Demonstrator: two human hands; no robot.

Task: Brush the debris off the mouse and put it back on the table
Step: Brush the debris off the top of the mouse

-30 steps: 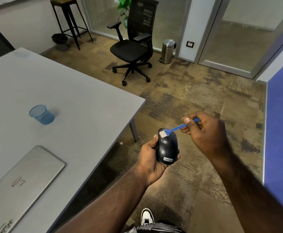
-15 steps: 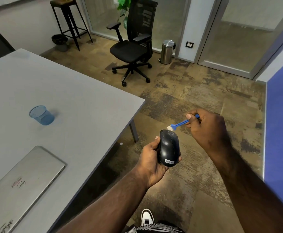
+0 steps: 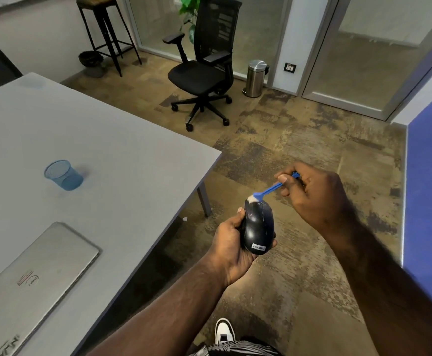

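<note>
Mouse (image 3: 258, 227) gripped in left hand (image 3: 231, 246); right hand (image 3: 312, 194) pinches brush (image 3: 269, 190) touching it.

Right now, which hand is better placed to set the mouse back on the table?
Left. The left hand already grips the mouse and is nearer the table; the right hand is farther away and pinches the blue brush.

left hand (image 3: 231, 242): curled, gripping | right hand (image 3: 312, 194): fingers pinched, raised
</note>
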